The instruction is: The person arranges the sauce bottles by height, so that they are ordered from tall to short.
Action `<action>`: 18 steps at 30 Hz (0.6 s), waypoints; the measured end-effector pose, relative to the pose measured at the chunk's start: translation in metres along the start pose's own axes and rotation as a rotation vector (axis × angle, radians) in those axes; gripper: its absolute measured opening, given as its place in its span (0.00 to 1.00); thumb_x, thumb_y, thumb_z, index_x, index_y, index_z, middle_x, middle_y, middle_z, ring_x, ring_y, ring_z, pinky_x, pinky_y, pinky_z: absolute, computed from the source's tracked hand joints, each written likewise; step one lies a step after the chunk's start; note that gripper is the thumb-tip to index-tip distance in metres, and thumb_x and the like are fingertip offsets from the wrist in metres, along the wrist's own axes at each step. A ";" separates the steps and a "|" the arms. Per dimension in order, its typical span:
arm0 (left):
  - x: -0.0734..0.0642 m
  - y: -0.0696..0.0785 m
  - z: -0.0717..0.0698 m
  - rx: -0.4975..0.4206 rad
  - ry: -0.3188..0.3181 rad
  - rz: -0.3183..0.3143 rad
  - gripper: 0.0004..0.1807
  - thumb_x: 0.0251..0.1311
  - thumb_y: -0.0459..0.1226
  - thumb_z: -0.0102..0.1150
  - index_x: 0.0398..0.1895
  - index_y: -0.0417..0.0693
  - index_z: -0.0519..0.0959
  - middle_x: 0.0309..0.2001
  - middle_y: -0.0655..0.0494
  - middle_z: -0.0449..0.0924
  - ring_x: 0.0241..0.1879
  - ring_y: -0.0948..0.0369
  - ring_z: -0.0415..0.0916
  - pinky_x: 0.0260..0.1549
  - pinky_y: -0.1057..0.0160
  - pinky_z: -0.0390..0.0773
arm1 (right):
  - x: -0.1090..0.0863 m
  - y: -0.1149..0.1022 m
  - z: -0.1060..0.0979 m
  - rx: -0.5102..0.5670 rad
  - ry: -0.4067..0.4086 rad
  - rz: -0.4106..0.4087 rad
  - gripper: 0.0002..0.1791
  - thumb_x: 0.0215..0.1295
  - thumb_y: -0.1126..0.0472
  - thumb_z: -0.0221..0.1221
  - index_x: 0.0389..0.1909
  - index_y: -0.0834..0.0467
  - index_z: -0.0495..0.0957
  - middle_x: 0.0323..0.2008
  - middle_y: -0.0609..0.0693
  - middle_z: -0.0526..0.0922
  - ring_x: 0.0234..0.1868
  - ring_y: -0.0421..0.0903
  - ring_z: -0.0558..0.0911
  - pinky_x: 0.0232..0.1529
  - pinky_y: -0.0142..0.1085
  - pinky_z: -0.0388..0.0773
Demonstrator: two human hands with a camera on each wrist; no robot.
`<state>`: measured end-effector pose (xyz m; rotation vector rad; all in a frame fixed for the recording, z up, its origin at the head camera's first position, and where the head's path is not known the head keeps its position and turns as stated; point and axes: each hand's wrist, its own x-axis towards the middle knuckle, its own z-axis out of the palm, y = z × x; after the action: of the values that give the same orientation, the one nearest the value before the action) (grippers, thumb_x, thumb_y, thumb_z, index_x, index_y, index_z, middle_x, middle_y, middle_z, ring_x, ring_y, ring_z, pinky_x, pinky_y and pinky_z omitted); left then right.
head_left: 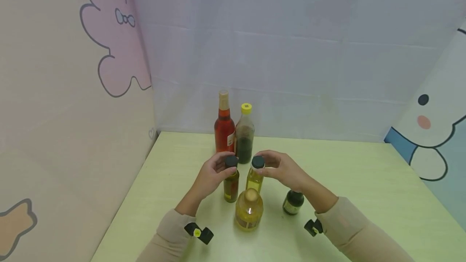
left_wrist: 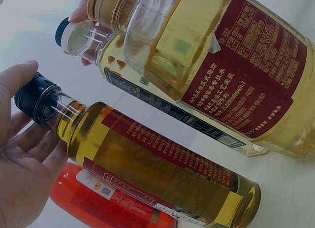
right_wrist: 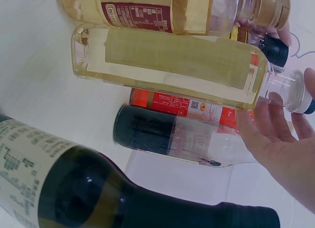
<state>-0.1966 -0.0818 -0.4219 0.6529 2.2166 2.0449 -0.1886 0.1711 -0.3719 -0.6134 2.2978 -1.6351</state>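
My left hand (head_left: 212, 176) holds a slim oil bottle (head_left: 231, 186) by its black cap and neck, the thumb on one side and the fingers on the other. Beside it, my right hand (head_left: 287, 170) has its thumb and fingers around the neck of a square, pale yellow oil bottle (head_left: 253, 181) with a dark cap. Both bottles look upright on the table. In the left wrist view the slim bottle (left_wrist: 147, 159) shows a dark red label. The right wrist view shows the square bottle (right_wrist: 172, 65) from its side, with my right fingers (right_wrist: 280, 124) at its neck.
A wide oil bottle with a gold cap (head_left: 249, 212) stands in front of both held bottles. Behind them are a red bottle (head_left: 224, 132) and a yellow-capped bottle (head_left: 245, 136). Under my right forearm stands a dark bottle (head_left: 293, 203). Curtains border the pale table (head_left: 349, 173).
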 end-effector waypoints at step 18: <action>0.000 -0.009 0.003 0.046 0.064 0.007 0.20 0.62 0.37 0.66 0.56 0.43 0.75 0.51 0.48 0.80 0.54 0.53 0.76 0.54 0.58 0.75 | 0.000 0.001 0.000 -0.010 0.007 -0.009 0.23 0.64 0.60 0.65 0.58 0.64 0.74 0.50 0.56 0.80 0.56 0.56 0.77 0.54 0.49 0.76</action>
<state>-0.1983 -0.0798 -0.4313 0.6083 2.3051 2.0523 -0.1884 0.1712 -0.3730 -0.6224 2.3135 -1.6331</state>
